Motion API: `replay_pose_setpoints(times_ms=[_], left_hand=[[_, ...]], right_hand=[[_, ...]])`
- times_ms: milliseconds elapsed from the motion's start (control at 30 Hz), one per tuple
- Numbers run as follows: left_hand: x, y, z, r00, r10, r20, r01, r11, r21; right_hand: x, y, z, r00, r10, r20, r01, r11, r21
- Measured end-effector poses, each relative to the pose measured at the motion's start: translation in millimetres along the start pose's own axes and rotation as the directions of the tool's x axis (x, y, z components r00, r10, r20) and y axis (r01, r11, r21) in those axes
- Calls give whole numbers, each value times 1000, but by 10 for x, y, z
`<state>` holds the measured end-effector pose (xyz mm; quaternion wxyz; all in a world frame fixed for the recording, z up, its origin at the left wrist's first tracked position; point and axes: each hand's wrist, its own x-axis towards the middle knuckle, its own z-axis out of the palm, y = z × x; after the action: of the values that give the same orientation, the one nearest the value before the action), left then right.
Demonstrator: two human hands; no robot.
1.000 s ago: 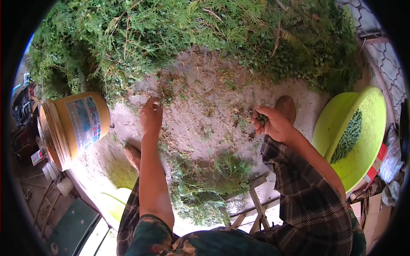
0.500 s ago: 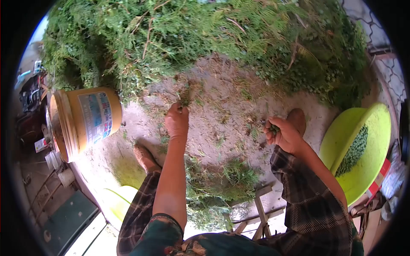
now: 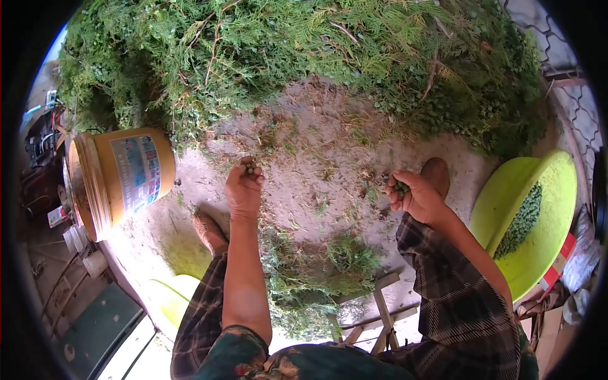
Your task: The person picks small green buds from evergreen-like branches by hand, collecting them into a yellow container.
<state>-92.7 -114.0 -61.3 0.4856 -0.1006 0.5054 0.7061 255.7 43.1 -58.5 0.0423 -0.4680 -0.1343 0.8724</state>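
Note:
My left hand (image 3: 244, 193) is curled above the floor, palm partly up, with a few small green seed cones (image 3: 250, 168) at its fingertips. On the other side, my right hand (image 3: 417, 195) is closed loosely around more green seed cones (image 3: 400, 188), partly hidden by its fingers. Between both hands the pale floor (image 3: 304, 171) is strewn with bits of needles and small sprigs. A large heap of cut evergreen branches (image 3: 285, 50) with scale-like leaves and cones lies across the far side.
A yellow-green basin (image 3: 551, 234) holding many green seed cones (image 3: 522, 221) tilts at the right. A yellow bucket (image 3: 152, 171) lies on its side at left. Nearer, cut sprigs (image 3: 316, 266) lie beside a wooden frame (image 3: 383, 307). Another bright green container (image 3: 174, 294) is by the left leg.
My left hand has shifted left, away from a small sprig on the floor, and turned so the cones at its fingertips show. My right hand stays in nearly the same place.

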Motion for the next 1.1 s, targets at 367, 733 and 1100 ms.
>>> replay_pose_setpoints(times_ms=[367, 733, 1100], left_hand=[[343, -309, 125, 838, 474, 271, -272, -67, 960], [405, 31, 339, 935, 332, -123, -141, 668, 730], [871, 78, 389, 788, 612, 70, -179, 119, 977]], right_hand=[[-15, -6, 33, 999, -7, -34, 7, 1000, 12], [-17, -10, 36, 999, -11, -33, 11, 1000, -7], [-6, 28, 5, 1000, -17, -17, 18, 1000, 17]])
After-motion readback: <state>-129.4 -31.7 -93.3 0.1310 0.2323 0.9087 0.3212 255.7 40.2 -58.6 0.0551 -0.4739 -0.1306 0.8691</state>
